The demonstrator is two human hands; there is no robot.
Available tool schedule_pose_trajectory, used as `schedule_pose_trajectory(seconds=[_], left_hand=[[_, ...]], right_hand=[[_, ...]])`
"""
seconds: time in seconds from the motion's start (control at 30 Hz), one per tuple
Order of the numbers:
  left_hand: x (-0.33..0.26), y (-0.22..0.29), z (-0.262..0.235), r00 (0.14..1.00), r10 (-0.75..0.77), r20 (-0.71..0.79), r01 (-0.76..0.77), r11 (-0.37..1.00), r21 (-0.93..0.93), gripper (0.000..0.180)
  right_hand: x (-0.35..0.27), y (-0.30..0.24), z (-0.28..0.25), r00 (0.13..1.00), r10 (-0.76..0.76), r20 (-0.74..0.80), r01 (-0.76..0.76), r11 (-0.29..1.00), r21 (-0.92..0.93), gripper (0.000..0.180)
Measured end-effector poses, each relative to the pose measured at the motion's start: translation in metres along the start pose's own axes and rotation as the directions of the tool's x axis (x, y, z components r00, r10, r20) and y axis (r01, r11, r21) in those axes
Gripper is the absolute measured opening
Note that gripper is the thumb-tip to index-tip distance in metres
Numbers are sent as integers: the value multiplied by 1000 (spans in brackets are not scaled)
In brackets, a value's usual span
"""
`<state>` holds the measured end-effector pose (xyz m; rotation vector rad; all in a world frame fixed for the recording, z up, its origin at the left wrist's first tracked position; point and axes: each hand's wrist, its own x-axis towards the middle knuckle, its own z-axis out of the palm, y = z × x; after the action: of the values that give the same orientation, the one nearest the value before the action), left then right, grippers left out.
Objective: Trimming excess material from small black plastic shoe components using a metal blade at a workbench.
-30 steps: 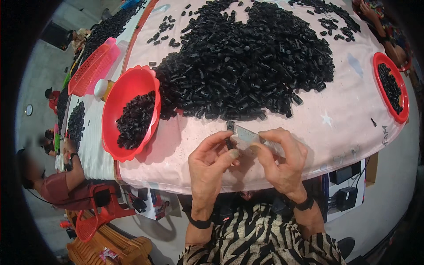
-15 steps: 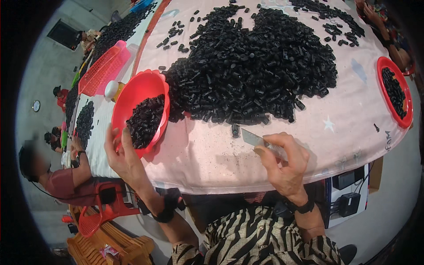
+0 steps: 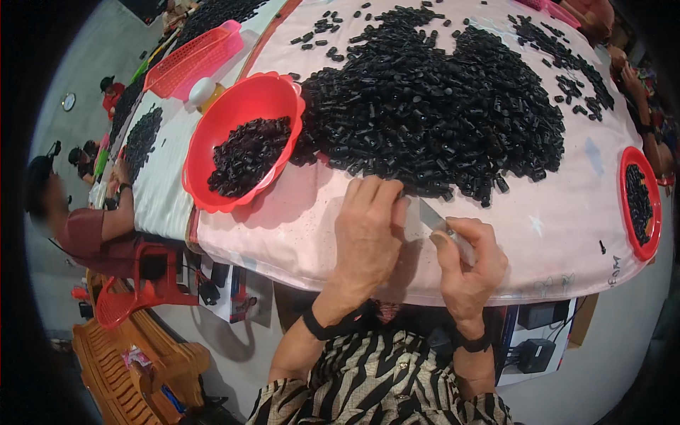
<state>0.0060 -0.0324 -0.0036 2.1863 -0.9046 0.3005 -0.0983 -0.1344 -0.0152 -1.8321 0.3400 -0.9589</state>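
Note:
A broad heap of small black plastic cylindrical parts (image 3: 432, 106) lies on the pale pink cloth. At its near edge my left hand (image 3: 365, 234) is closed with fingers bent down, and what it holds, if anything, is hidden. Just right of it, my right hand (image 3: 473, 262) pinches a flat metal knife blade (image 3: 429, 214) between thumb and fingers. The blade points up and left toward my left fingertips. Left of the heap stands a scalloped red bowl (image 3: 205, 152), partly filled with small black pieces (image 3: 249, 156).
Behind the bowl are a white-capped bottle (image 3: 203, 92) and a pink plastic basket (image 3: 191, 60). A red tray (image 3: 655, 234) of black pieces sits at the far right. Another person (image 3: 92, 227) sits at the left, near a red chair (image 3: 134, 290). Boxes with black adapters (image 3: 531, 354) lie below the table edge.
My left hand has left the bowl and moved right to the heap's near edge, covering where a lone black part lay. The right hand still holds the blade. The whole view has shifted.

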Motion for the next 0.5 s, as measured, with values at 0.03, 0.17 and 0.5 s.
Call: schedule_pose_trajectory(seconds=[0.03, 0.17, 0.5], left_hand=[[0, 3, -1, 1000, -6, -6, 6, 1000, 5, 19], [-3, 9, -3, 1000, 14, 27, -14, 1000, 4, 22], [-8, 0, -20, 992, -128, -13, 117, 936, -332, 18]], right_hand=[[-1, 1, 0, 1000, 4, 0, -4, 1000, -7, 22], [-2, 0, 1, 1000, 23, 10, -23, 1000, -9, 22], [-2, -5, 0, 995, 95, 28, -93, 994, -57, 19]])
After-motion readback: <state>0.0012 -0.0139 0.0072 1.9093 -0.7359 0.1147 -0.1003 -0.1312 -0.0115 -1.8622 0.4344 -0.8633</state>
